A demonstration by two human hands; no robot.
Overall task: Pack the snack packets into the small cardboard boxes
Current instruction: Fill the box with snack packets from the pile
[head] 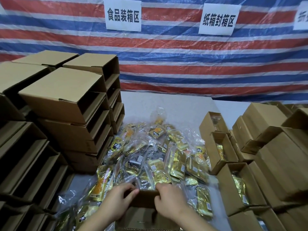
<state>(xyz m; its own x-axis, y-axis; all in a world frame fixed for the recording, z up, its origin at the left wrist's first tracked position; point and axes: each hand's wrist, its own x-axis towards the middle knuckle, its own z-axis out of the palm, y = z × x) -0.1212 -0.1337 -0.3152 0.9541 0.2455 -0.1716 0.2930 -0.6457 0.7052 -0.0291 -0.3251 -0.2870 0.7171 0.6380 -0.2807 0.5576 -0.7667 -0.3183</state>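
Both hands on one small cardboard box at the near centre, right in front of the person: left hand curled on its left edge, right hand curled on its right edge, fingers hooked over the far rim. Can't tell what is inside the box, hands and blur hide it. Snack packets, gold foil in clear bags, lie in a loose heap on the grey table just beyond the box, some touching its far edge and spilling to its left and right. Risks, as a judgement: the heap crowds the box, so sliding or lifting it could drag loose bags off the near edge; slippery plastic could let packets slide out if the box tips; a flap may catch on a packet and not fold down. Stacks of empty boxes stand tall on the left, close to the heap, and a careless elbow could knock them. Filled open boxes stand in a row on the right, with closed cartons further right, leaving little room to set the box down. Striped tarp with paper signs hangs at the far side.
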